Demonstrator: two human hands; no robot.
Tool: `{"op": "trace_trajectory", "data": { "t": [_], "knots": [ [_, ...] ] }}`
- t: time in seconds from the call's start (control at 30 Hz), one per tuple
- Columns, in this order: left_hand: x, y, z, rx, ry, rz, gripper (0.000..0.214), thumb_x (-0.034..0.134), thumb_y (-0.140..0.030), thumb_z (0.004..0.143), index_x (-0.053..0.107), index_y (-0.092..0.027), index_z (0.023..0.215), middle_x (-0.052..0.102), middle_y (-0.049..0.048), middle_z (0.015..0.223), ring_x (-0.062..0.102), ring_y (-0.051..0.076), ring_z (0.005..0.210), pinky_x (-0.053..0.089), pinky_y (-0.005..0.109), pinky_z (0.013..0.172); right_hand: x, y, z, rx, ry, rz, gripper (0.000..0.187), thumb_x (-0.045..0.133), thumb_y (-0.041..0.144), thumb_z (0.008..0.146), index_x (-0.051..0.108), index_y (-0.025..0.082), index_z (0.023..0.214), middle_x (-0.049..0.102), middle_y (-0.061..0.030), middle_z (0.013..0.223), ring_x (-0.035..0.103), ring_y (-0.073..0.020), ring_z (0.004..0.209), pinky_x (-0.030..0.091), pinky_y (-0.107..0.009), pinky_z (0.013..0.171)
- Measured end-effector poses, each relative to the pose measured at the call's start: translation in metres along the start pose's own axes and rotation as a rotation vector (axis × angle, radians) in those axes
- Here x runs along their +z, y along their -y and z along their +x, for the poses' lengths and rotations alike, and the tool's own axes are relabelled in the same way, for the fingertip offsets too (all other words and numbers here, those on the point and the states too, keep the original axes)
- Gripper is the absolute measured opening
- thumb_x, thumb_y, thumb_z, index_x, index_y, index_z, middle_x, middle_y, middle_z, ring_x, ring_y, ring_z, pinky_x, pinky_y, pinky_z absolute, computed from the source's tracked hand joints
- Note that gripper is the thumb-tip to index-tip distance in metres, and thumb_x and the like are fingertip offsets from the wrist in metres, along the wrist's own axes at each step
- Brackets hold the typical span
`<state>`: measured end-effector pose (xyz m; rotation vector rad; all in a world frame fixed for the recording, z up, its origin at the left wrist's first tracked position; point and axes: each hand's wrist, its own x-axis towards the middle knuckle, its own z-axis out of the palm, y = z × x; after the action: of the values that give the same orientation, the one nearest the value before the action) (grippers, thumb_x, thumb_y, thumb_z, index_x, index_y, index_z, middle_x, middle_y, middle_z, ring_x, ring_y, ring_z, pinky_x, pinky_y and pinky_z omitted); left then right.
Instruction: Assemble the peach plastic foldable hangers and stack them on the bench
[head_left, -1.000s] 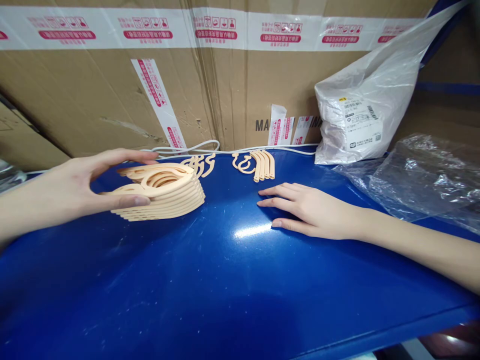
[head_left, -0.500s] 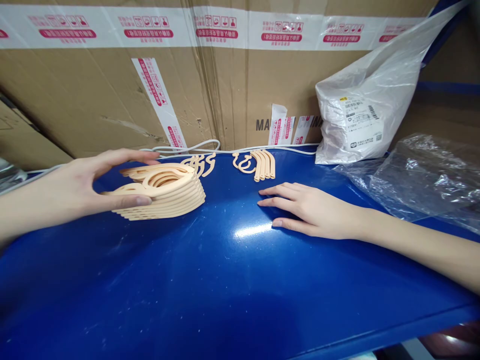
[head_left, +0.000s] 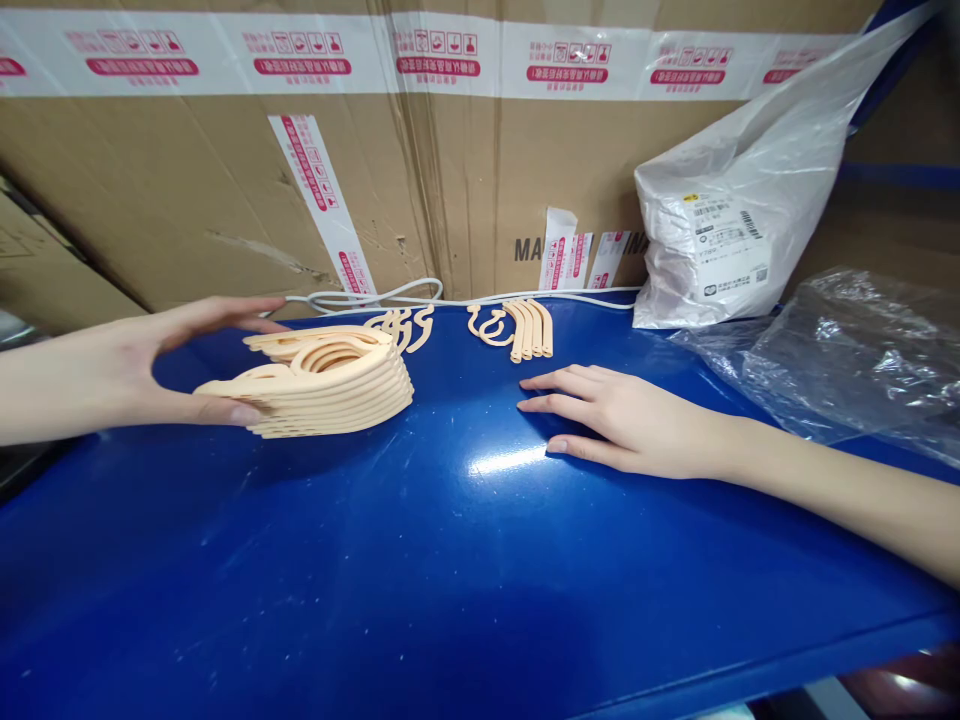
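Observation:
A neat stack of beige plastic folding hangers point(head_left: 341, 395) lies on the left part of the blue table point(head_left: 420, 570). My left hand point(head_left: 142, 370) is at the stack's left end, fingers spread, with the thumb along the front side and the other fingers behind and above. Whether the thumb touches the stack I cannot tell. My right hand point(head_left: 619, 420) rests open on the tabletop, holding nothing. Beyond it lie several loose curved hanger arms point(head_left: 532, 330) and a few beige hooks point(head_left: 491, 328). More S-shaped hooks point(head_left: 421, 330) lie behind the stack, partly hidden by it.
A large cardboard box point(head_left: 465, 180) with printed tape stands along the back edge. A white cable point(head_left: 405, 292) runs in front of it. At the back right stand a white plastic bag point(head_left: 720, 240) with a label and a crumpled clear plastic sheet point(head_left: 847, 350).
My left hand has slid left along the stack, its thumb and fingers drawing back toward the left end. The stack and my right hand have stayed in place.

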<state>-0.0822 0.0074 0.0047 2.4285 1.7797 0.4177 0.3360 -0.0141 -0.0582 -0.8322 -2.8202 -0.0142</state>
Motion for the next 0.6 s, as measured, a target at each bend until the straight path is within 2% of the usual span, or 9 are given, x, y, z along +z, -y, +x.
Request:
{"op": "trace_trajectory", "data": {
  "t": [0.2, 0.6],
  "knots": [
    [0.0001, 0.0082, -0.0014, 0.006, -0.012, -0.022, 0.114, 0.057, -0.094, 0.050, 0.040, -0.033, 0.145, 0.064, -0.0033, 0.126, 0.059, 0.032, 0.117, 0.036, 0.056, 0.108, -0.0001, 0.0002, -0.0002, -0.007, -0.007, -0.001, 0.045, 0.040, 0.045, 0.101, 0.056, 0.018, 0.134, 0.054, -0.0118, 0.141, 0.052, -0.0252, 0.128, 0.043, -0.046, 0.106],
    [0.0062, 0.0062, -0.0017, 0.010, -0.030, -0.051, 0.118, 0.055, -0.096, 0.046, 0.044, -0.029, 0.142, 0.065, -0.0013, 0.128, 0.058, 0.032, 0.119, 0.036, 0.056, 0.110, 0.0002, 0.0000, 0.0001, 0.001, -0.001, 0.002, 0.045, 0.040, 0.045, 0.101, 0.056, 0.018, 0.134, 0.054, -0.0112, 0.142, 0.052, -0.0249, 0.128, 0.043, -0.046, 0.107]
  ]
}}
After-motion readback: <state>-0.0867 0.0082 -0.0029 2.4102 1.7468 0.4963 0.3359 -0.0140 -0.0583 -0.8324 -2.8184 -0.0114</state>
